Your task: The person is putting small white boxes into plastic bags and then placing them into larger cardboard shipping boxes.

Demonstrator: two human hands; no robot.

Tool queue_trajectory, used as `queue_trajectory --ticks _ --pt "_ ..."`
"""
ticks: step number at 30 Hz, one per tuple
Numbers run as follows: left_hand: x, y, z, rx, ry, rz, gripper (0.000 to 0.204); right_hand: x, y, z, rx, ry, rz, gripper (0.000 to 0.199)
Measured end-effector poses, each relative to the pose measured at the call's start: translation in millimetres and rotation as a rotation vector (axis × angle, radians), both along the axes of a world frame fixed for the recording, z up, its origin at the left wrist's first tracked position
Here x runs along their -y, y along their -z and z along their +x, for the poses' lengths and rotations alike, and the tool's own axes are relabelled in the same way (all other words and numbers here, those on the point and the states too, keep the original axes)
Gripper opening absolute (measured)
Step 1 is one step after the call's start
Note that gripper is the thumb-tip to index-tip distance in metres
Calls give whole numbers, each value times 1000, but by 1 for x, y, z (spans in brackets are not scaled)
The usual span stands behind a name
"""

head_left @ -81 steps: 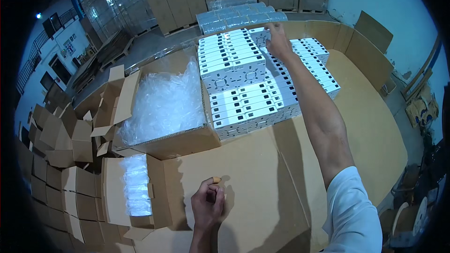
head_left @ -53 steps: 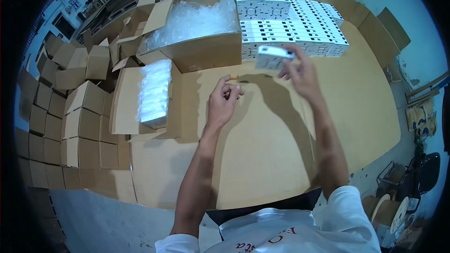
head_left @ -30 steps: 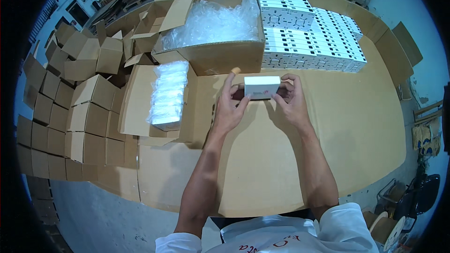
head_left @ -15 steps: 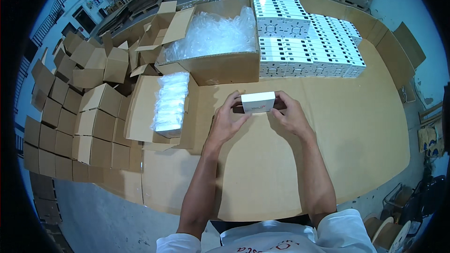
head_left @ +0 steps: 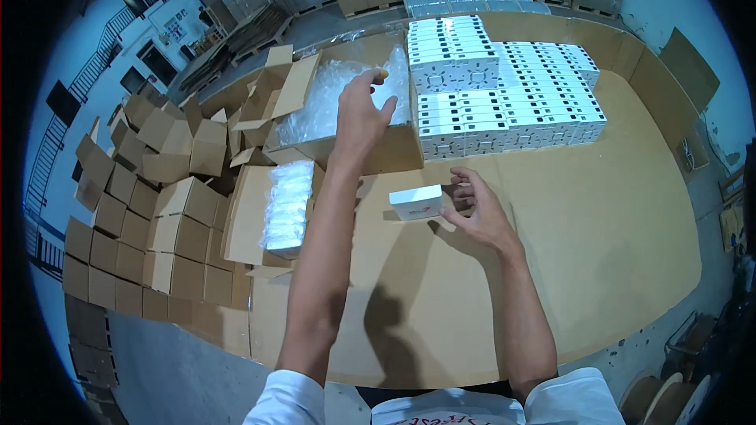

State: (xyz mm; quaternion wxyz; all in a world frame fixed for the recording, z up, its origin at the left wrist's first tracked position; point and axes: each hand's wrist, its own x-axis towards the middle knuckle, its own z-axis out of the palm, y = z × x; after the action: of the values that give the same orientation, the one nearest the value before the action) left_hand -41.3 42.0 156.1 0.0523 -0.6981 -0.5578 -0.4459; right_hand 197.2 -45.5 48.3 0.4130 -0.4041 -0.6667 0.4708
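A small white box (head_left: 416,203) with a printed front stands on the cardboard-covered table, in the middle. At its right end is my right hand (head_left: 480,216); the thumb is against the box's edge and the fingers are apart, not wrapped round it. My left hand (head_left: 364,114) reaches forward over a large carton (head_left: 394,149) full of clear bubble-wrap bags (head_left: 323,94). Its fingers are stretched out and spread, and nothing shows in them. Whether the fingertips touch the bags cannot be made out.
Stacked white printed boxes (head_left: 504,118) stand at the back right. Left of me an open carton (head_left: 252,216) holds a row of bubble-wrapped boxes (head_left: 287,208). Many open brown cartons (head_left: 169,228) crowd the left side. A cardboard wall (head_left: 661,98) edges the table's far right.
My left hand has let go of the small white box and moved forward over the large carton. The box has come slightly nearer and stays beside my right hand. The view has shifted.
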Motion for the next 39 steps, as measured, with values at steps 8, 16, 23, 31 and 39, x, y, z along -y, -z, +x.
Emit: queue_trajectory --ticks 8,16,23,31,39 --pt "-66 -8 4 9 -97 -25 37 -5 -10 28 -42 -29 -5 63" --pt "23 -44 30 725 232 18 47 -10 -12 46 -300 52 35 57" --pt "148 17 45 1010 418 -149 41 30 -45 20 -552 -2 112 73" --pt "223 88 29 1219 443 -296 56 71 -38 -26 81 104 761 46" --pt "229 124 -35 874 610 -246 74 86 2 -65 -61 -68 149 16"
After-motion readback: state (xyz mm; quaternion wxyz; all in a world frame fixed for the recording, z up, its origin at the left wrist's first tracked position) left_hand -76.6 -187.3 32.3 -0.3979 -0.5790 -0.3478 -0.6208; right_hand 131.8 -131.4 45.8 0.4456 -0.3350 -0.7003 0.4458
